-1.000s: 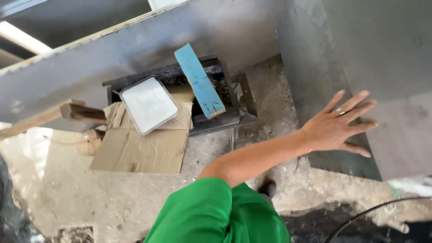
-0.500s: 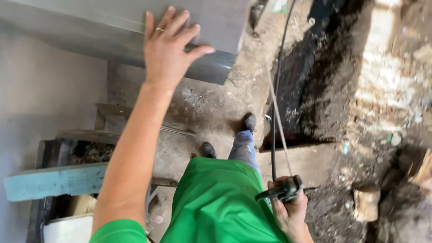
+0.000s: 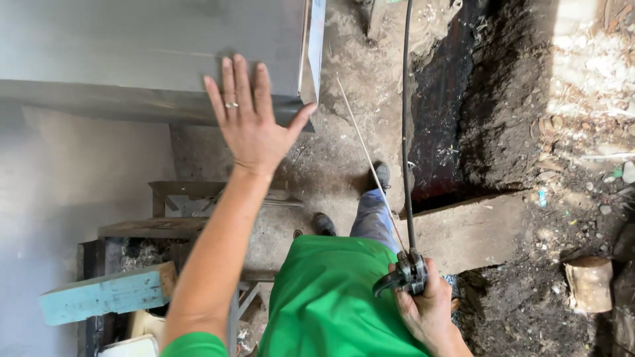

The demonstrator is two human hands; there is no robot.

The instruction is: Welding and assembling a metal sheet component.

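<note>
Item one, the largest: a grey sheet-metal panel filling the upper left, its folded lower edge running level and its right corner ending above the dirt floor. Item two: a dark trench of wet soil to the right, with a flat concrete slab across its near end. Item three: a rough stand of wooden and metal bars under the panel, with a pale blue plank lying at its lower left. Item four: our green shirt, grey trouser leg and two dark shoes, standing between stand and trench. Item five: our left hand, laid flat against the panel's lower right corner, fingers spread wide and thumb out to the side, a ring on one finger. Item six: our right hand, low by the hip, fingers wrapped closed around a dark electrode holder from which a black cable runs straight up the frame; a thin welding rod slants from the clamp toward the panel's corner. We judge the panel is being steadied before the rod is brought to it; done well, we think the flat palm should keep even pressure near the corner but well apart from the rod tip, and the cable should hang free of the shoes.
</note>
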